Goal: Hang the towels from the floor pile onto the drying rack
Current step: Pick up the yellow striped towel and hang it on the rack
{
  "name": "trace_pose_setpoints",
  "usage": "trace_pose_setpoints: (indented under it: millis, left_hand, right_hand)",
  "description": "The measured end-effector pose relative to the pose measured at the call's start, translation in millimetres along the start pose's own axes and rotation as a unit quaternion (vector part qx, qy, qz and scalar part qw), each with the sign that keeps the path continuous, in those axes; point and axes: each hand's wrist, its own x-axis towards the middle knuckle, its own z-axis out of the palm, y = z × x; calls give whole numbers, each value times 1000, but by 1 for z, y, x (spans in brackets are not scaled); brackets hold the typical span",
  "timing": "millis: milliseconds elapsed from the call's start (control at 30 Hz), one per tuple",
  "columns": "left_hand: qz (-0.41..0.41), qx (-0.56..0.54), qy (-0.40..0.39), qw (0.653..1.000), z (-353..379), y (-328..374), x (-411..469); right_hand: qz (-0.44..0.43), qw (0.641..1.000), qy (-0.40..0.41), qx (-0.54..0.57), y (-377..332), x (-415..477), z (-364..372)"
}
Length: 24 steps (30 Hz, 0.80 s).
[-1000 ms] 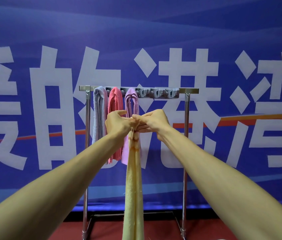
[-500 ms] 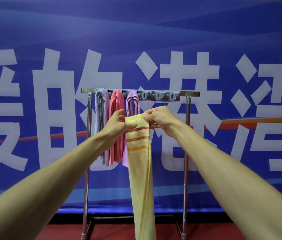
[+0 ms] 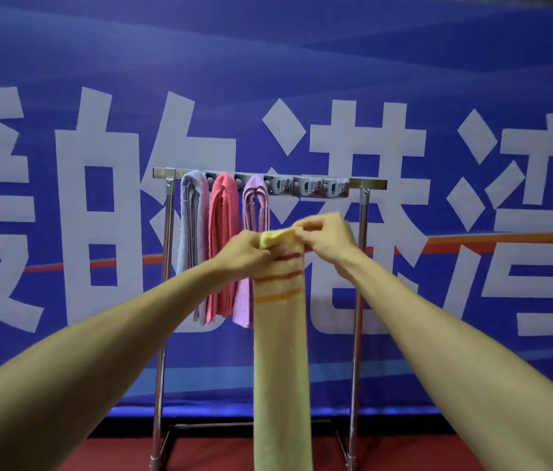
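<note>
yellow terry, crossed near its top by orange and red stripes: this yellow towel [image 3: 280, 334] is the one in hand, held up at centre frame in front of the drying rack [image 3: 366, 183] and not yet on it. its folded upper end sits between the two hands and the rest hangs straight down past the lower edge of the frame. the left hand [image 3: 242, 249] grips the left side of the top fold, and its fingers [image 3: 261, 253] are curled round the cloth. the right hand [image 3: 327, 232] pinches the top right corner between thumb and fingers [image 3: 305, 229].

done so far, by my reading: three towels are draped on the rack's left half, just above and left of the hands. they are a grey towel [image 3: 193, 232], a coral towel [image 3: 222, 232] and a lilac towel [image 3: 256, 202], hanging side by side and close together.

left to do: lift the yellow one to a free holder, most likely the one just right of the lilac towel. the floor pile is out of view, so i cannot tell how many towels remain there.

count: one rack; four towels in sight, three hung and one held; three empty grey holders [image 3: 305, 188] on the bar's right half; two hands, both busy with the same towel. a blue banner [image 3: 64, 62] fills the background.
</note>
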Motion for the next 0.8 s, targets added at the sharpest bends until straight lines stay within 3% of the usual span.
trace_pose_setpoints:
  millis: [100, 200, 300, 500, 667, 800]
  left_hand:
    - [37, -27, 103, 994, -9, 15, 8]
    - [42, 63, 118, 990, -13, 24, 10]
    - [54, 80, 149, 984, -13, 28, 10]
    - [44, 92, 99, 990, -11, 14, 10]
    - [76, -20, 139, 987, -17, 21, 16]
    - [88, 90, 137, 983, -23, 22, 12]
  right_hand:
    - [-46, 993, 78, 77, -15, 11, -5]
    - [-32, 996, 71, 31, -21, 13, -1]
    - [-33, 995, 91, 11, -25, 15, 1]
    - [-4, 999, 32, -42, -24, 12, 3]
    - [-12, 995, 26, 100, -39, 14, -8]
    - [-8, 999, -5, 47, -38, 13, -9]
